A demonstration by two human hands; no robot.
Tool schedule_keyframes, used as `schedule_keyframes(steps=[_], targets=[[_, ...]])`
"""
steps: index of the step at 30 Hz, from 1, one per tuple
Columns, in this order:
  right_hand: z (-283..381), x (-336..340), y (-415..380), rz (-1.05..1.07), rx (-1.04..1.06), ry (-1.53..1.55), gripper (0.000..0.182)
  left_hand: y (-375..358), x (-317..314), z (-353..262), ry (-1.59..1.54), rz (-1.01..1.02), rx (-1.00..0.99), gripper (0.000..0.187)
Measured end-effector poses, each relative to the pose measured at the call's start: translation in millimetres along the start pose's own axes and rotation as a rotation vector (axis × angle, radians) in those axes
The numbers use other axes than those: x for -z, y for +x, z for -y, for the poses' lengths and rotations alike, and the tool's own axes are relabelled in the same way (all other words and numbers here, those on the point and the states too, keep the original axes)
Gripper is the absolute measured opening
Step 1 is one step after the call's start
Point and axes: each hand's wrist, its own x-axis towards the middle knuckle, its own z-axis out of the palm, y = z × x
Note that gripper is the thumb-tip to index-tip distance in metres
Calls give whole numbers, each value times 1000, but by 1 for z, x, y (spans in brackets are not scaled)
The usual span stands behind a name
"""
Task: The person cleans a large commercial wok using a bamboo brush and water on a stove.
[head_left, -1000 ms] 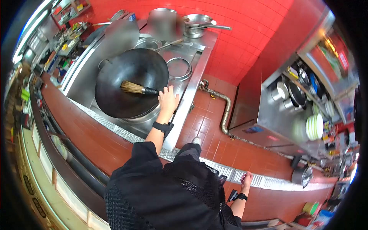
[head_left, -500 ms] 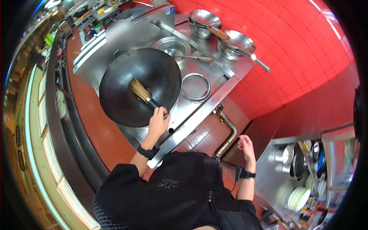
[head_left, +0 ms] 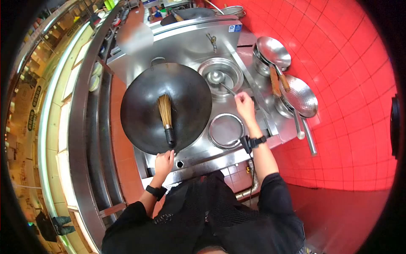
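Note:
A large dark wok (head_left: pixel 139 101) sits on the steel stove, and a straw wok brush (head_left: pixel 165 112) with a black handle lies inside it. My left hand (head_left: pixel 164 164) is closed at the wok's near rim, just below the brush's handle end; its fingers partly hide what they grip. To the right, my right hand (head_left: pixel 245 106) is closed round the handle of a ladle (head_left: pixel 216 77). The ladle's bowl rests over the round steel pot (head_left: pixel 204 67) set into the stove.
A round metal ring (head_left: pixel 227 130) lies on the stove right of the wok. A tap (head_left: pixel 212 42) stands at the back. Perforated strainers (head_left: pixel 301 96) and a steel bowl (head_left: pixel 274 51) sit by the red tiled wall (head_left: pixel 342 93). Shelving (head_left: pixel 86 139) runs along the left.
My right hand has come up from beside my body onto the ladle's handle. My left hand has let go of the brush and moved to the wok's rim. The view has turned.

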Motion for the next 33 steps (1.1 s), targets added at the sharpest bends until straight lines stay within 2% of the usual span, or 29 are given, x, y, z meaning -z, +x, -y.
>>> schedule_keyframes(steps=[2,5,8,11,14,19,25,33], targets=[[1,-27,43,-53,-24,-1,26,-3,-2,-2,48,-89,-36,33],[4,-64,106,-86,-84,28,29,-4,-10,1,91,-114,5,32],[8,-89,159,-125,-85,-146,34,-5,-13,2,137,-115,0,31],[20,-100,194,-85,-135,-143,40,-6,-11,4,175,-72,-51,26],[19,-121,225,-17,-85,-132,45,-6,-12,2,163,-72,-24,26],[24,-142,241,-33,-133,-123,46,-5,-13,-1,158,-98,10,28],[21,-140,250,-203,-2,-95,43,-5,-13,1,123,-114,23,30],[22,-137,260,-103,22,-146,46,-4,-14,-1,106,-135,71,31]])
